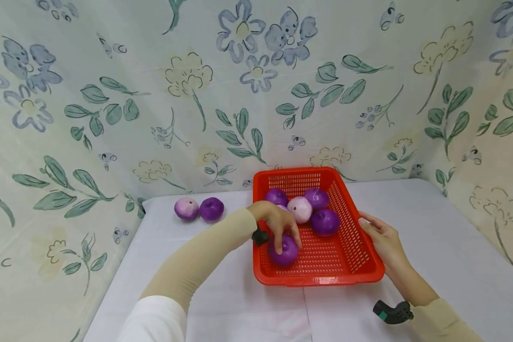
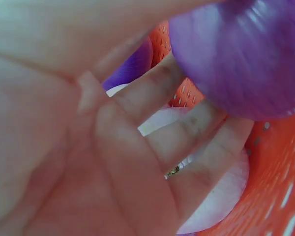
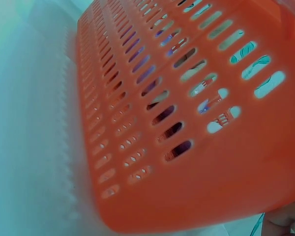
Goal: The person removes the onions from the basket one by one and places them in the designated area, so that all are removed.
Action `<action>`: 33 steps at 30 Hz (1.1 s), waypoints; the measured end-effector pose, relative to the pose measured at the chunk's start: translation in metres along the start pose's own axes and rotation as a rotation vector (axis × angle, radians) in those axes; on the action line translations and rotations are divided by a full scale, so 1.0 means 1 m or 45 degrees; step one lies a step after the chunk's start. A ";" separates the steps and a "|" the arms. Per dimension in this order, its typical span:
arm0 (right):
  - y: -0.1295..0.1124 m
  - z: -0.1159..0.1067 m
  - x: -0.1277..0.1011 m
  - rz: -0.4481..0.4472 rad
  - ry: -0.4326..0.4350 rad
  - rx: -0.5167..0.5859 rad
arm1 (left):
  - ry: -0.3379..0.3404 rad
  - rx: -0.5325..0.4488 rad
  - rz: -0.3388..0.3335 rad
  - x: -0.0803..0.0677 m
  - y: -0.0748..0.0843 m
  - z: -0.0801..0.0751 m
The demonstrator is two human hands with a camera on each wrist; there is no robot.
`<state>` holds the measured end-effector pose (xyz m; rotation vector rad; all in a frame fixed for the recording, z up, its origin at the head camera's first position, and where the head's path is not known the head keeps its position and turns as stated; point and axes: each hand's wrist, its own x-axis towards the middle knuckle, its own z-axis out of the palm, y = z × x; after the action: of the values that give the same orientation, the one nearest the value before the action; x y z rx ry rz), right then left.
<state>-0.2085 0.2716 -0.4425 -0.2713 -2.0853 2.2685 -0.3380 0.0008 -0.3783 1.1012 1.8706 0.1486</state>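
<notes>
Our left hand [image 1: 282, 227] has its grip curled over a round, glossy purple onion-shaped ball [image 1: 284, 251] at the near left corner of the red perforated plastic basket [image 1: 359, 256], while our right hand [image 1: 382, 240] lies flat and released against the basket's right wall. To do this well, we judge, we keep the basket braced against the white surface [image 1: 432, 228], lower the ball to the basket floor clear of the other balls [image 1: 312, 209] at its far end, and only then loosen our fingers.

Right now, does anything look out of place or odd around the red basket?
Two purple onions sit apart on the table, left of the red basket that holds the others. Nothing looks spilled or damaged. The left hand grips an onion inside; the right hand rests against the basket's side.
</notes>
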 end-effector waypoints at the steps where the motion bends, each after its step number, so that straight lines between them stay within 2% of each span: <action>1: 0.001 0.000 0.000 -0.004 0.001 0.000 | -0.005 -0.014 -0.003 0.000 0.000 0.000; 5: 0.002 0.000 0.001 -0.007 0.003 0.004 | 0.000 -0.036 -0.018 0.000 0.000 0.001; 11: 0.001 -0.001 -0.001 -0.004 -0.002 0.007 | 0.062 -0.129 -0.075 -0.002 0.003 0.001; 21: -0.002 -0.001 -0.001 0.003 0.009 -0.038 | 0.197 -0.319 -0.046 -0.009 0.006 -0.003; 25: -0.002 -0.001 -0.001 -0.008 0.006 -0.026 | 0.263 -0.353 -0.014 -0.013 0.007 -0.005; 33: 0.000 0.001 -0.001 -0.015 0.023 -0.059 | 0.372 -0.316 0.150 -0.021 0.006 -0.008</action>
<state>-0.2081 0.2705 -0.4423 -0.2798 -2.1263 2.2051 -0.3368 -0.0087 -0.3574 1.0588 1.9762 0.6222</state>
